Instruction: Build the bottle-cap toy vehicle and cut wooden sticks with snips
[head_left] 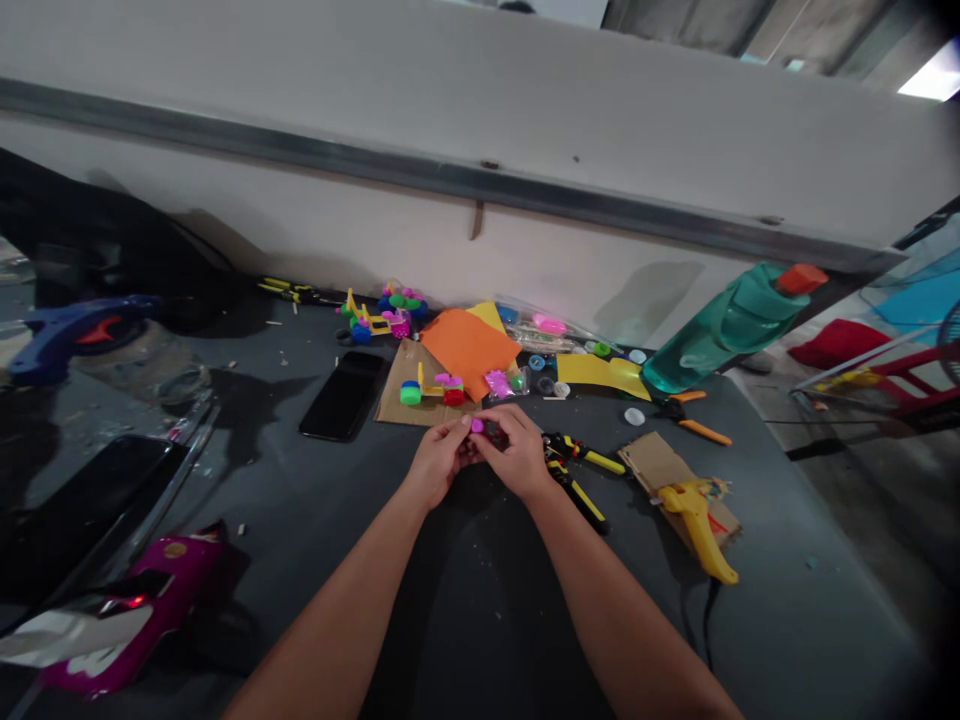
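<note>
Over the dark table my left hand and my right hand meet, fingers closed together. A small pink piece shows between the left thumb and fingers. My right fingertips pinch close beside it, around a small dark thing too blurred to name. Just beyond the hands, a little wheeled figure in green, yellow, pink and red sits on a cardboard sheet. A bag of pink bits lies next to it, by an orange sheet.
Pliers lie right of my hands, beside a yellow glue gun on cardboard. A green bottle stands at the back right. Phones, a blue glue gun and a magenta device occupy the left. A wall closes the back.
</note>
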